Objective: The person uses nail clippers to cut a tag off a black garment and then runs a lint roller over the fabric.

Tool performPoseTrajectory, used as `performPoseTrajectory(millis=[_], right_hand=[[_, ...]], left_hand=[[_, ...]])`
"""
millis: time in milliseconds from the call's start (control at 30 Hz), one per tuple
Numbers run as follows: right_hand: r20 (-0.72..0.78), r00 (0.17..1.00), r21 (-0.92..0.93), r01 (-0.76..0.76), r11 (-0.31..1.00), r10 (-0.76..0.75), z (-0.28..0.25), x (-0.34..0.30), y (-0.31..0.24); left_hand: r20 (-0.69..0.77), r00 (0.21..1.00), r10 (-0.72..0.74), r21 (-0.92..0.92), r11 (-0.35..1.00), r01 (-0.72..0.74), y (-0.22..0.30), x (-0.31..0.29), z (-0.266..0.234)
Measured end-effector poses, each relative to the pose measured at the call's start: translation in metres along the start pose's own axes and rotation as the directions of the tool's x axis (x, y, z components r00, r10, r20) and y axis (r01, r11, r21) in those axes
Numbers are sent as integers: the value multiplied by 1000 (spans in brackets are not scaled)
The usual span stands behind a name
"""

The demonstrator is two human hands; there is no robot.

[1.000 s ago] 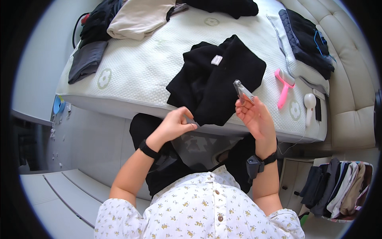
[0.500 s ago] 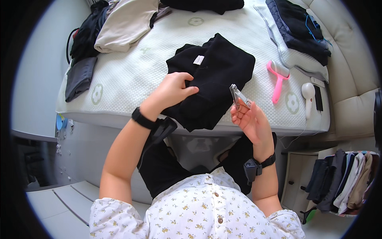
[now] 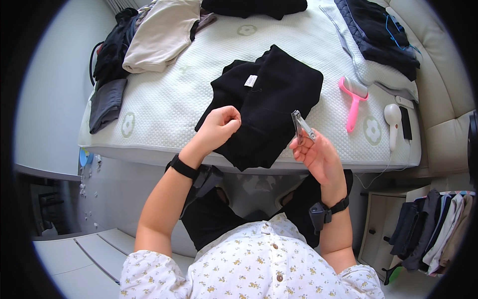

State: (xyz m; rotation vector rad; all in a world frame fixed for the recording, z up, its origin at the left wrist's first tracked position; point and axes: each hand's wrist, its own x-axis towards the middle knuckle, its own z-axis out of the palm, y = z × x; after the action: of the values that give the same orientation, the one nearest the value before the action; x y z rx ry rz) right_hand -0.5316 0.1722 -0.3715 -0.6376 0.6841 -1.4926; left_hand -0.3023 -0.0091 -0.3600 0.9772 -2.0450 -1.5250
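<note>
A black garment [image 3: 271, 99] lies bunched near the front edge of the bed, with a white label [image 3: 250, 80] on its upper side. A short loose thread seems to show just below the label. Over the garment's left part, my left hand [image 3: 219, 128] is closed, thumb against curled fingers; what it pinches, if anything, is hidden. Beside the garment's right edge, my right hand [image 3: 318, 155] holds a silver nail clipper [image 3: 302, 127] upright, its lever swung away from the body. The clipper's jaws point up and away from me, apart from the cloth.
Right of the garment lie a pink lint roller [image 3: 354, 102] and a white handheld device [image 3: 392, 122] with a cord. Folded dark clothes [image 3: 376, 42] sit far right, beige clothing [image 3: 162, 37] far left. Clothes on hangers [image 3: 430, 229] fill a rack at the lower right.
My left hand has drawn back toward me, and its fingers have gone from a loose, parted grip to closed. The clipper stays in my right hand, almost unmoved. The whole view has shifted slightly.
</note>
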Motion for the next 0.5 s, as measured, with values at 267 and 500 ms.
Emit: performPoseTrajectory(millis=[267,500], right_hand=[[12,1000,-6,-4,1000,4,9,4,1],[45,998,-26,35,999,-34,3,-2,-2]], left_hand=[[24,992,125,435,892,-123,8,14,16],[-24,999,-24,99,995,26,3,1,7]])
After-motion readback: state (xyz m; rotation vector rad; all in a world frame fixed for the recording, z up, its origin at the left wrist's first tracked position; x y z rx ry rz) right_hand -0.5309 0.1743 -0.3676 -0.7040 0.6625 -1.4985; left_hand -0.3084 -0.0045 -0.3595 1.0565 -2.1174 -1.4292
